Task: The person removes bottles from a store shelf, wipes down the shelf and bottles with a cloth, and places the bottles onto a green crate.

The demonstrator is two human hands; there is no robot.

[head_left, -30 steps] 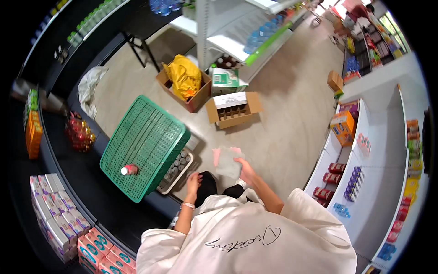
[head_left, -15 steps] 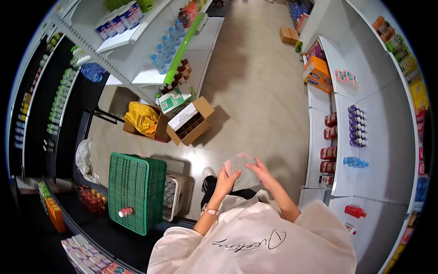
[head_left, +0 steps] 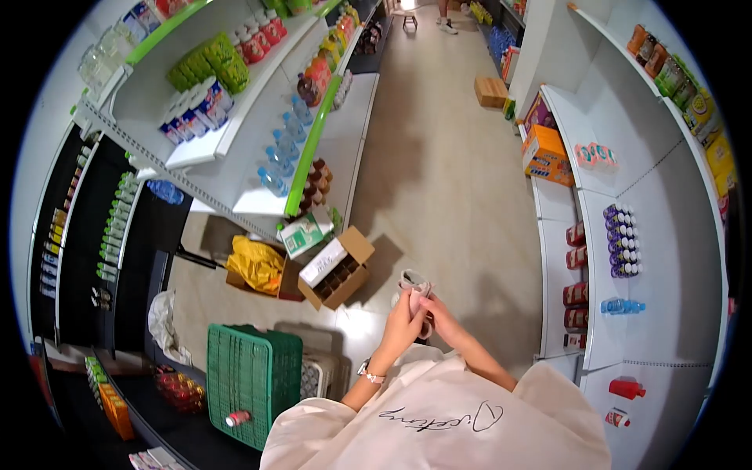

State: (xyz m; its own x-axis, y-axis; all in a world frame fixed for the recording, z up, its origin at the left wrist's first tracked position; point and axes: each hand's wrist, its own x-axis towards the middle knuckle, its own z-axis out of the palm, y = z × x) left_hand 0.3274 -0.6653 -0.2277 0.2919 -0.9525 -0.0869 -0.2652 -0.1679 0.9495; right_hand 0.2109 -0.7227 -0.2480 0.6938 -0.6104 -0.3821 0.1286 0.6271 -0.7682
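In front of my body, both hands meet on a crumpled pinkish-grey cloth (head_left: 415,282). My left hand (head_left: 402,317) is wrapped round its left side. My right hand (head_left: 440,315) presses against it from the right, with the fingers close to those of my left hand. The cloth is bunched up, with a loop sticking out above the hands and another part hanging below. Up and to the left of the hands, an open cardboard box with dividers (head_left: 356,244) stands on the floor.
A green crate (head_left: 274,368) with a small bottle (head_left: 237,418) on it stands at lower left, beside a light basket (head_left: 321,374). A yellow bag (head_left: 255,264) sits in a box. White shelves (head_left: 595,313) line the right, stocked shelves (head_left: 258,205) the left. A person's legs (head_left: 444,17) show far ahead.
The cloth, spread flat before, is now bunched between both hands. My left hand came over to join my right hand on it. The view has turned towards the aisle.
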